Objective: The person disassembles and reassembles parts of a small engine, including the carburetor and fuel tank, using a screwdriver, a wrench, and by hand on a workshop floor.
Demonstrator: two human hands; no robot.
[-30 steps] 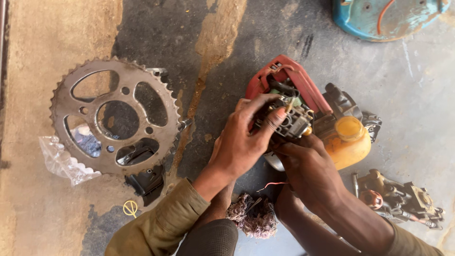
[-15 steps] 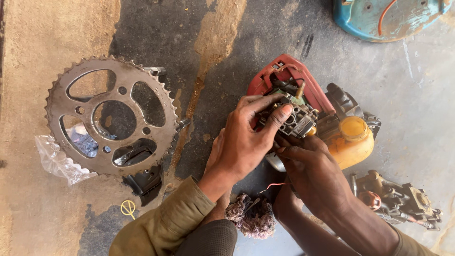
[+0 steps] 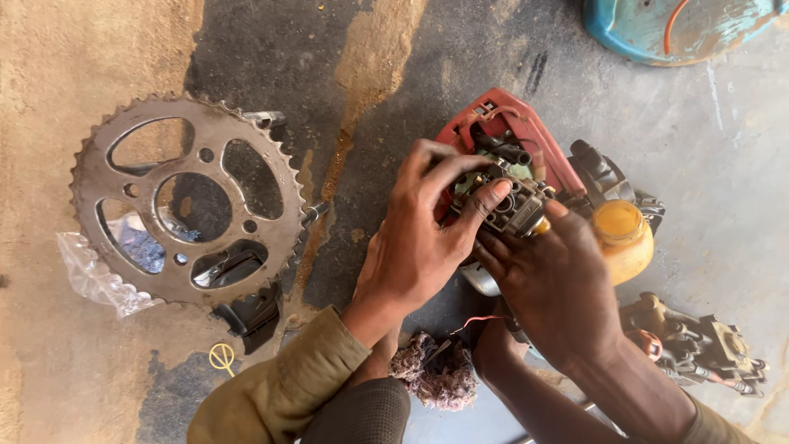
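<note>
Concrete floor [image 3: 271,49]: clear plastic bag [image 3: 94,275] under grey sprocket [image 3: 187,197].

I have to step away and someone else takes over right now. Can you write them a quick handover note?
Left hand: fingers wrapped over the small grey carburettor-like part, gripping it.
Right hand: fingertips on the same part from below.
The part sits against the small red engine with its yellow tank on the concrete floor.
Big sprocket lies to the left, untouched.
Done: part held at the engine. Left: cannot tell if it is fastened.
</note>
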